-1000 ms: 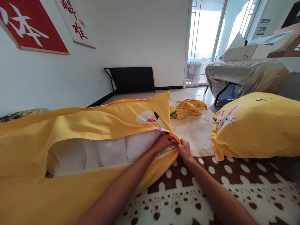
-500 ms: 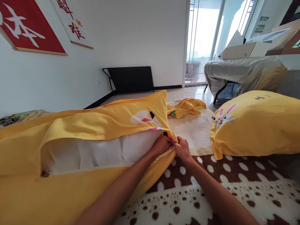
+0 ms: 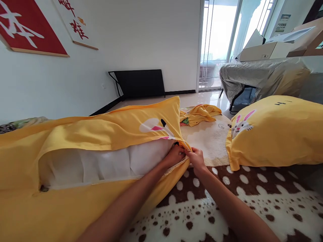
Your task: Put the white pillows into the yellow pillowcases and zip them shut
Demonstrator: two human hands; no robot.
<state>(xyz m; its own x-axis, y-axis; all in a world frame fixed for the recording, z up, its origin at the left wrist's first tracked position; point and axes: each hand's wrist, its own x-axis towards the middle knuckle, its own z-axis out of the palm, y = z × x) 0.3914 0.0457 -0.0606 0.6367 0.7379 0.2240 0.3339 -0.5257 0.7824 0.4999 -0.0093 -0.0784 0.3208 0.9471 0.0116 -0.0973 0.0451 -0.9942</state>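
Long yellow printed fabric cover (image 3: pixel 101 132), gaping over plump white cloth filling (image 3: pixel 108 164) — left hand (image 3: pixel 175 155) and right hand (image 3: pixel 198 159), both pinched on its right end.

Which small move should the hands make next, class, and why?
Perhaps draw the edges of the yellow cover together: the left hand and right hand meet at one end of its long opening, and white filling shows through it.

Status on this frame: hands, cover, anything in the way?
Left hand, right hand: pinching yellow cover at opening's right end. White insert exposed. Rabbit-print pillow at right, not blocking.
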